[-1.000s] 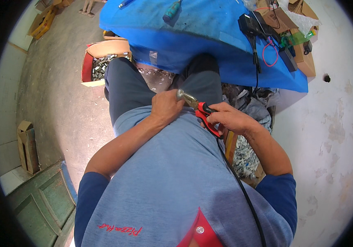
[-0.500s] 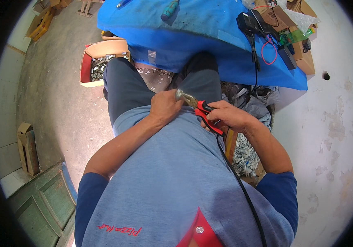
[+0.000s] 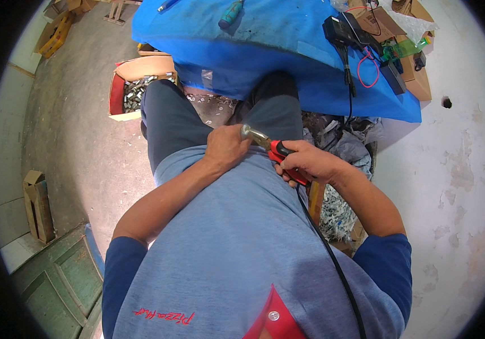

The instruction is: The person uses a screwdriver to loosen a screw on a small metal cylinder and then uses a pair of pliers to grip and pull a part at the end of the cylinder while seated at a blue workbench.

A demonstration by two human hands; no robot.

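Observation:
Pliers with red and black handles [image 3: 280, 151] are gripped in my right hand [image 3: 313, 162], its fingers wrapped round them over my lap. Their metal jaws point up and left at a small silvery metal piece [image 3: 246, 131]. That piece sticks out of my closed left hand [image 3: 224, 147], by the thumb side. Jaws and piece meet there, though how far the jaws bite on it is too small to tell. From below the pliers a black cord [image 3: 333, 257] runs down across my shirt.
Ahead is a table with a blue cover [image 3: 242, 62], bearing a teal-handled tool [image 3: 231, 14], a black adapter [image 3: 337, 31] and a green bottle [image 3: 403, 50]. An open carton [image 3: 124, 117] of small metal parts stands on the floor at left. Grey scrap [image 3: 341, 212] lies at right.
The fingers of my right hand have closed further round the pliers, and the handles look squeezed nearer together. My left hand stays in place with the metal piece.

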